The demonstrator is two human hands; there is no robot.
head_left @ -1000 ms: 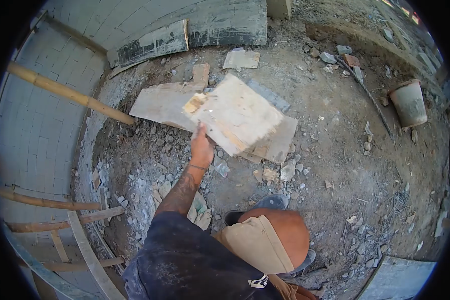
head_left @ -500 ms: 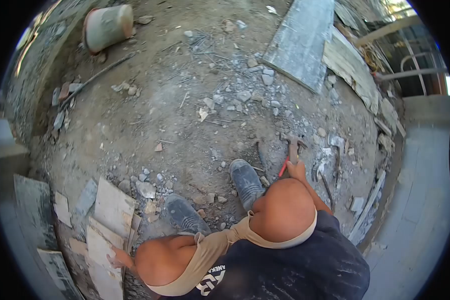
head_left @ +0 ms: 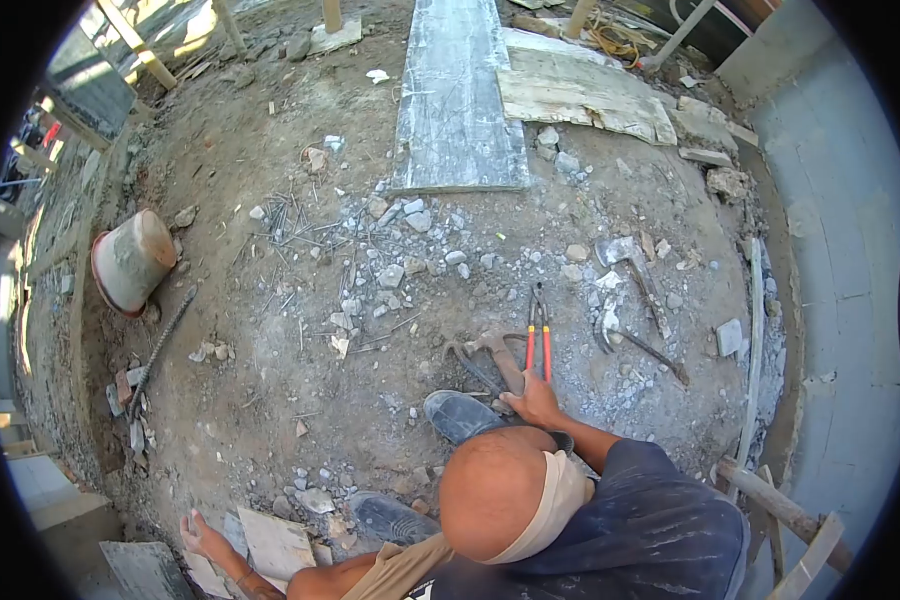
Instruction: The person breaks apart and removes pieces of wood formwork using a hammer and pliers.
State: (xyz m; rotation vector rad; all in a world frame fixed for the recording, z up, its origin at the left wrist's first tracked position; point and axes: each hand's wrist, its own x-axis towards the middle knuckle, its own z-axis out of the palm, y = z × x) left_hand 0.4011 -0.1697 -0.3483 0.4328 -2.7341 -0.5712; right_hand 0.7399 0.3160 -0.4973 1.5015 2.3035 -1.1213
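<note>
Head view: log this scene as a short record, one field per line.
Right hand: closed around the handle of a hammer
Left hand: open, near pale boards
Beside hammer: red-handled tool
Left side: bucket, ribbed rod
Ahead: long grey board
Ground: dirt strewn with stones
Right edge: grey wall

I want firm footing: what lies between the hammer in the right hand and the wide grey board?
Loose stones scattered over dirt lie between the hammer in the right hand and the grey board, as the head view shows.
</note>
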